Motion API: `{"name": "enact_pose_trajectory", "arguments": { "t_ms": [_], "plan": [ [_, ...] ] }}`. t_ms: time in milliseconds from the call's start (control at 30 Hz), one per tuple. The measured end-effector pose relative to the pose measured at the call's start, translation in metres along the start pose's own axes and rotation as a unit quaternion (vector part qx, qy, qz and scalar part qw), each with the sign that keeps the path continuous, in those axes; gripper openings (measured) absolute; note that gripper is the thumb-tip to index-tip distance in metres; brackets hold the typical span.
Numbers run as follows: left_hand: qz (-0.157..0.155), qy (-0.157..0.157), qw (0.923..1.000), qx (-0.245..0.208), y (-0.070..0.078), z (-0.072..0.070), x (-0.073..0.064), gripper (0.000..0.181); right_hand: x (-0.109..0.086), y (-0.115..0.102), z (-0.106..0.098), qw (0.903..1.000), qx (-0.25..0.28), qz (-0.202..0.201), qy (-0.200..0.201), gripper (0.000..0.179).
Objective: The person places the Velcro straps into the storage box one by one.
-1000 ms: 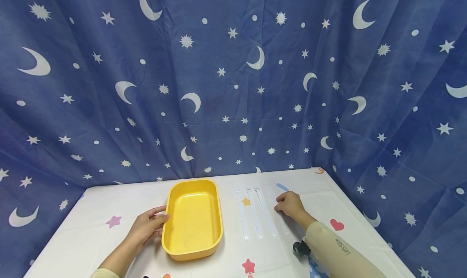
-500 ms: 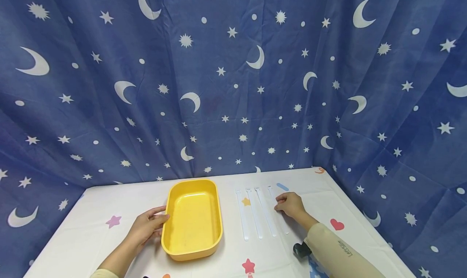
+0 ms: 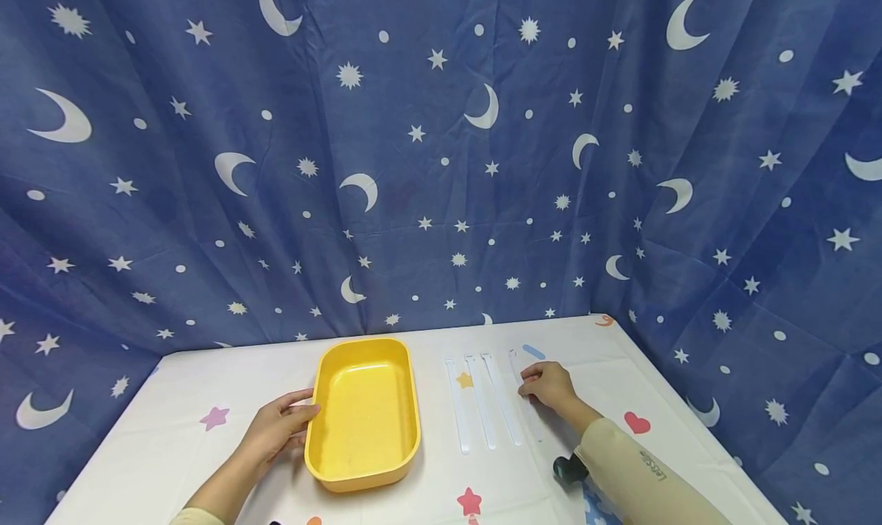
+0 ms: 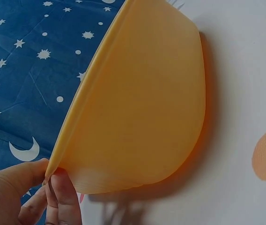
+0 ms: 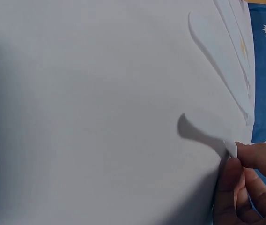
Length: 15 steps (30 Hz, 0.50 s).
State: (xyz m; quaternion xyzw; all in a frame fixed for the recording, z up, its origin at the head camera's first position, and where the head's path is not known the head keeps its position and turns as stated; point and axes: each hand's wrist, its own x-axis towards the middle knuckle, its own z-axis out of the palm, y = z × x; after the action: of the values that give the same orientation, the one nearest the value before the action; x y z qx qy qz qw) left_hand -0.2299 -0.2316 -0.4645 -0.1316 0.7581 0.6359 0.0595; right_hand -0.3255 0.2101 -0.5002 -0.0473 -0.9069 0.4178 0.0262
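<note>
My left hand pinches the left rim of a yellow plastic basin, which rests on the table. In the left wrist view the thumb lies at the rim of the basin and the fingers are below it. My right hand pinches a thin white strap cable tie near its middle. Seen from the right wrist, the held cable tie is turned partly on edge, with its rounded tail casting a shadow. Beside it lie a first cable tie, a second and a third, roughly parallel.
A white tablecloth with printed stars, a heart and other shapes covers the table. Behind and to the right hangs a blue curtain with moons and stars. A black device sits at my right wrist.
The cable tie in my right hand has turned slightly, its head end shifting a little right and its tail a little left. My left hand and the basin stay put.
</note>
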Motion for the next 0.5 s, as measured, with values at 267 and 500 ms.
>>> {"name": "enact_pose_trajectory", "arguments": {
  "t_ms": [267,500],
  "plan": [
    [0.0,-0.001,1.0,0.001,0.0003,-0.0003,0.0,0.052,0.0039,0.0015,-0.0001,0.9991,0.031,0.025,-0.014,0.018],
    [-0.003,0.0,1.0,0.003,-0.0001,-0.0004,0.0002,0.052,0.0068,0.0012,-0.0058,0.9918,0.098,0.062,-0.053,0.024]
  ]
}}
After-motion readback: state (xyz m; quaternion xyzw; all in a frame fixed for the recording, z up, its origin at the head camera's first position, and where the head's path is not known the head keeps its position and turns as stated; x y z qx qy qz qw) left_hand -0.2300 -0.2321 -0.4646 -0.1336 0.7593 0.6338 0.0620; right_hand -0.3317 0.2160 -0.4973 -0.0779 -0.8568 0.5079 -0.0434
